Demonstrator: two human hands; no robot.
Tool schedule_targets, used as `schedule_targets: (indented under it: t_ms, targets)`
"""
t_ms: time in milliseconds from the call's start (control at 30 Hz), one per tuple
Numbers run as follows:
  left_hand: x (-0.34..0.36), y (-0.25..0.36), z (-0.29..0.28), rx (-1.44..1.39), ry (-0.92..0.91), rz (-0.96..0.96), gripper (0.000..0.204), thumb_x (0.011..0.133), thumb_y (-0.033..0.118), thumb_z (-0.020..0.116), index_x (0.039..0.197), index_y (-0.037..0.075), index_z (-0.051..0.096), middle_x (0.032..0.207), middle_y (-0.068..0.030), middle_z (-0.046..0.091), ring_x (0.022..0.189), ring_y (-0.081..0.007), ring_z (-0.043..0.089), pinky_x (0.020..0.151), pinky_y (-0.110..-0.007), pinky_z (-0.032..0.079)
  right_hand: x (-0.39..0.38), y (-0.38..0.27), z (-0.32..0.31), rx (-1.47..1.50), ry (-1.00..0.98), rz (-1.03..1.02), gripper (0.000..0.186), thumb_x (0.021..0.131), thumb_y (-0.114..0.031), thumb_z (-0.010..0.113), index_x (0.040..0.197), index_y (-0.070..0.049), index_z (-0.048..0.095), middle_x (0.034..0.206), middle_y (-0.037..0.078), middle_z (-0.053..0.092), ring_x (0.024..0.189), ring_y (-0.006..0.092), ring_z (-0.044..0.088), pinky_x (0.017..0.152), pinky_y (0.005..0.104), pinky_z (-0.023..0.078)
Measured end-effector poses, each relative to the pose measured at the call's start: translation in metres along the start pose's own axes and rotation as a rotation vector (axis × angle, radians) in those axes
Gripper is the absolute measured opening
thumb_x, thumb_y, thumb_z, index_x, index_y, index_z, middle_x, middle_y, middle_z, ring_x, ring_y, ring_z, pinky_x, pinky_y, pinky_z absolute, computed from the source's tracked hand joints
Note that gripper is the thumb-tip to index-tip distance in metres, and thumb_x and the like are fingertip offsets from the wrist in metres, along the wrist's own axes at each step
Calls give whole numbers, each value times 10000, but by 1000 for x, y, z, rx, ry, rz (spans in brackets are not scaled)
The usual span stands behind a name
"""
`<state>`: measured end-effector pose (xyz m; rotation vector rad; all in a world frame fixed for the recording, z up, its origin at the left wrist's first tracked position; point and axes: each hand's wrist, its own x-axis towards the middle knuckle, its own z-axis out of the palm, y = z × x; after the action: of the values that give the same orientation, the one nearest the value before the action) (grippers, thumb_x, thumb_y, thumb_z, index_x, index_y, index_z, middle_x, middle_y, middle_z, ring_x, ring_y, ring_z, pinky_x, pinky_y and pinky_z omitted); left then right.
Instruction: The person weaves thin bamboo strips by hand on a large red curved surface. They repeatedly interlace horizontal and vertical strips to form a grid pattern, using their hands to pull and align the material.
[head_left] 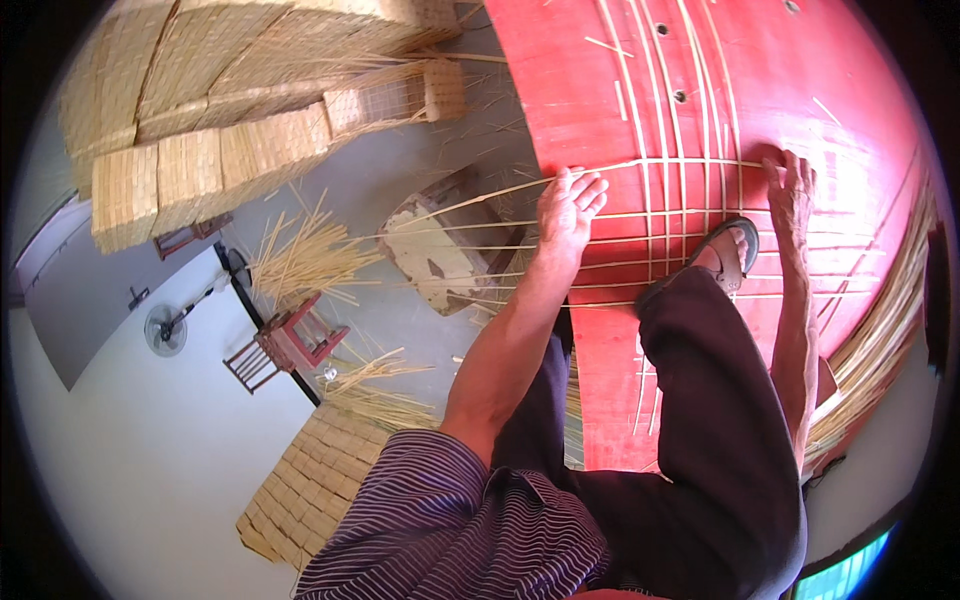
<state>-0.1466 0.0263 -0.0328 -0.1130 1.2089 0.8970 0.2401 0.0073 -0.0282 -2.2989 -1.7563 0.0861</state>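
Note:
Pale bamboo strips lie crossed in an open grid on a red board (560, 60). The topmost crosswise bamboo strip (690, 160) runs between my two hands. My left hand (572, 208) is at the board's left edge, fingers curled round this strip, whose tail trails off to the left. At its right end, my right hand (792, 195) has thumb and fingertips closed on the strip, wrist bent over the board. My sandalled foot (730, 250) presses on the grid between the hands, hiding some crossings. Several lengthwise strips (668, 110) pass under or over the crosswise ones; which, I cannot tell.
A worn low wooden stool (420, 255) stands left of the board under trailing strips. Tall stacks of woven baskets (220, 180) fill the upper left. Loose strips (310, 260), a small red chair (300, 335) and a fan (168, 328) are farther left. Strip bundles (880, 340) lie at right.

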Motion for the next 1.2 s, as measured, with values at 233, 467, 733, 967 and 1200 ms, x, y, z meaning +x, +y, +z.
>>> schedule_targets:
  t_ms: [233, 467, 733, 967, 1200]
  targets:
    - [-3, 8, 6, -7, 66, -45, 388, 1016, 363, 554, 1186, 14, 564, 1166, -162, 650, 1073, -315, 631, 964, -489, 492, 2, -7, -5, 56, 33, 9, 353, 829, -243, 759, 1107, -59, 643, 985, 170, 618, 927, 383, 561, 812, 497, 473]
    - [6, -1, 18, 68, 91, -65, 455, 998, 397, 582, 1231, 9, 544, 1188, -197, 646, 1096, -342, 631, 979, -511, 477, 2, 3, -21, -36, 69, -43, 294, 775, -213, 766, 1026, -91, 672, 969, 110, 616, 958, 327, 575, 832, 476, 460]
    - [-29, 22, 55, 1125, -74, 573, 238, 987, 199, 600, 1123, 9, 641, 960, -112, 714, 725, -212, 707, 623, -332, 550, 6, -31, -14, 176, 38, -76, 184, 806, -106, 713, 985, -76, 690, 922, 106, 608, 911, 324, 581, 781, 423, 502]
    - [-10, -1, 89, 1564, -371, 999, 291, 837, -7, 645, 1127, 7, 630, 1008, -194, 625, 973, -370, 604, 853, -453, 498, 0, -12, -9, 306, 48, 11, 178, 789, -88, 709, 966, -69, 700, 869, 113, 602, 883, 326, 610, 767, 427, 510]
    - [-11, -11, 79, 1695, -397, 1150, 357, 818, -14, 685, 1170, 34, 655, 990, -148, 574, 898, -302, 591, 788, -401, 494, 1, -16, -7, 379, 123, -118, 15, 728, -92, 617, 736, -80, 613, 805, 116, 566, 812, 347, 563, 733, 455, 472]
